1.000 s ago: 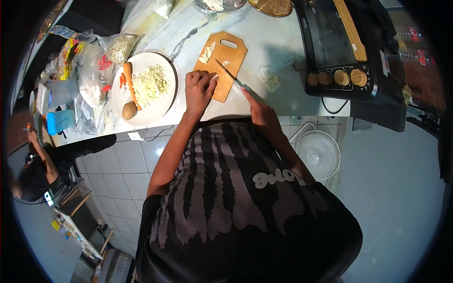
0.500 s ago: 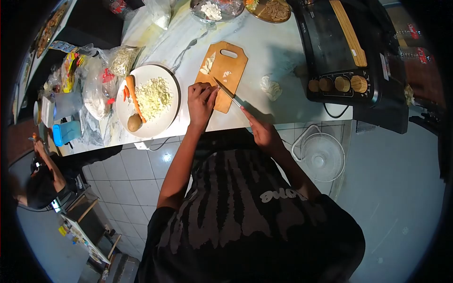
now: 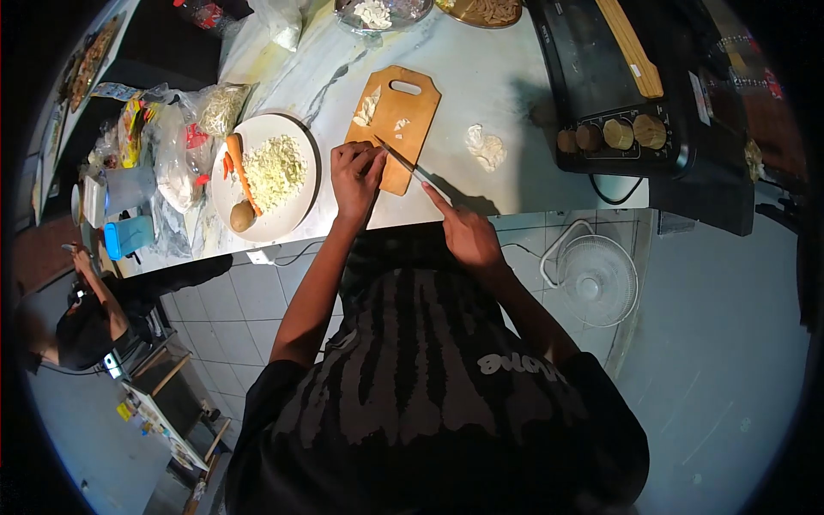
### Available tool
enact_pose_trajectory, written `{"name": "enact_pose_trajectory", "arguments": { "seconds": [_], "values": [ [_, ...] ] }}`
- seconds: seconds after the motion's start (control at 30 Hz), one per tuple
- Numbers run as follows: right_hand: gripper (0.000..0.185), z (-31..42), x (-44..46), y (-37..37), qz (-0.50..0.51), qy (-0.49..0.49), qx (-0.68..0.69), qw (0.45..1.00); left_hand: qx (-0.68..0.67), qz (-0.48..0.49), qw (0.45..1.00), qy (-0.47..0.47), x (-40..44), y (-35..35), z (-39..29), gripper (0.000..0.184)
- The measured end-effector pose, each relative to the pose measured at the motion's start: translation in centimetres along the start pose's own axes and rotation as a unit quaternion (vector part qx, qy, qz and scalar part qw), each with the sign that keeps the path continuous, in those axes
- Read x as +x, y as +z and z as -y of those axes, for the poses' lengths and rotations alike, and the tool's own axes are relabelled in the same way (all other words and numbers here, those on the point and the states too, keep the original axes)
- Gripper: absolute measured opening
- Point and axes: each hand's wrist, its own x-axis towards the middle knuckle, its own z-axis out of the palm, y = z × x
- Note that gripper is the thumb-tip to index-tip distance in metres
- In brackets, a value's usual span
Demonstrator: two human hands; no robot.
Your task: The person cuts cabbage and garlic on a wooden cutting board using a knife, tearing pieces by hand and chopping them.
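My right hand [image 3: 472, 239] grips a knife [image 3: 403, 162], its forefinger stretched along the handle and the blade slanting up and left over the wooden cutting board [image 3: 416, 116]. Close to the blade tip, my left hand [image 3: 357, 177] is curled with bent fingers at the board's lower left. Whatever those fingers press on is hidden. Pale slices [image 3: 369, 108] lie at the board's upper left, and small white bits [image 3: 401, 124] are scattered near its middle. To the left, a white plate [image 3: 292, 221] bears chopped pale vegetable [image 3: 276, 173], a carrot [image 3: 235, 153], red chillies and a round brown potato [image 3: 242, 215].
Crumpled whitish scraps [image 3: 486, 148] lie right of the board. A black oven [image 3: 601, 94] with round knobs stands at the right. Plastic bags [image 3: 180, 163] and a blue container [image 3: 129, 237] crowd the left. Behind are food trays [image 3: 485, 15]. A white fan [image 3: 592, 279] stands below; another person [image 3: 94, 322] is at far left.
The view has shifted slightly. Both hands stay at the board, with the knife still held and its tip close to my left fingers. At far left the other person's arm has moved a little.
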Motion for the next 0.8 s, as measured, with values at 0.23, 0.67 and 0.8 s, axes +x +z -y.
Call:
{"name": "enact_pose_trajectory", "arguments": {
  "seconds": [0.23, 0.67, 0.8],
  "values": [
    [0.072, 1.0, 1.1, -0.2, 0.004, 0.033, -0.077, 0.997, -0.008, -0.003, 1.000, -0.004, -0.1, 0.1, -0.1, 0.015],
    [0.060, 0.2, 0.8, -0.3, -0.037, -0.034, 0.091, 0.995, -0.007, -0.025, 1.000, -0.011, -0.2, 0.0, -0.6, 0.013],
    [0.055, 1.1, 0.6, 0.4, -0.074, -0.070, 0.127, 0.987, -0.010, -0.024, 1.000, -0.011, -0.4, -0.2, -0.4, 0.014]
  ]
}}
